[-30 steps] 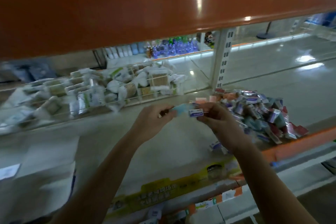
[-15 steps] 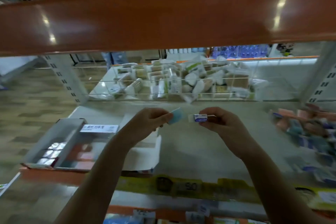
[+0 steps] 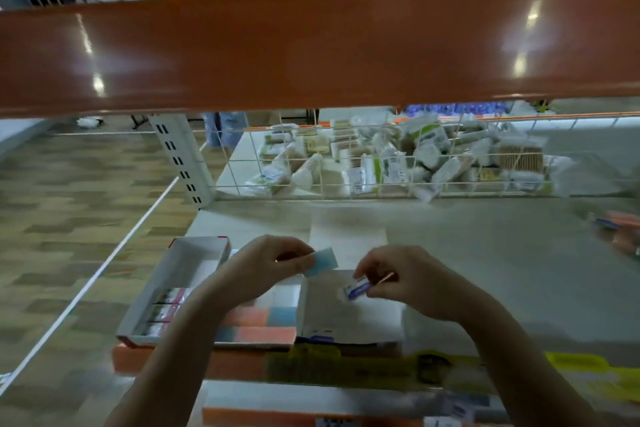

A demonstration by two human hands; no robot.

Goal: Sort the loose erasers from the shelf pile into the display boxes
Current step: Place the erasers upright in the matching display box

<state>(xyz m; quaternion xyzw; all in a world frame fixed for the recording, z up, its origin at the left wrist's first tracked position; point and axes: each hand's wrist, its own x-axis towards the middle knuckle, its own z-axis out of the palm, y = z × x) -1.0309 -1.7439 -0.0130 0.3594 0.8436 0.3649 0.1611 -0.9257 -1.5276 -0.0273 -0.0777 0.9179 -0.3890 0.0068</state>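
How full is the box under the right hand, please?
Nearly empty: the box shows bare white floor; the right hand holds an eraser over it.

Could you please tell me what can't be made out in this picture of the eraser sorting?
Head view:
- Eraser pile: motion-blurred, cut off by the right edge.
- White eraser label: too small to read; right hand covers one end.
- Middle box contents: partly hidden by left hand and forearm.

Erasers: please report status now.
Left hand pinches blue eraser. Right hand pinches white eraser above open display box. Nothing blocking.
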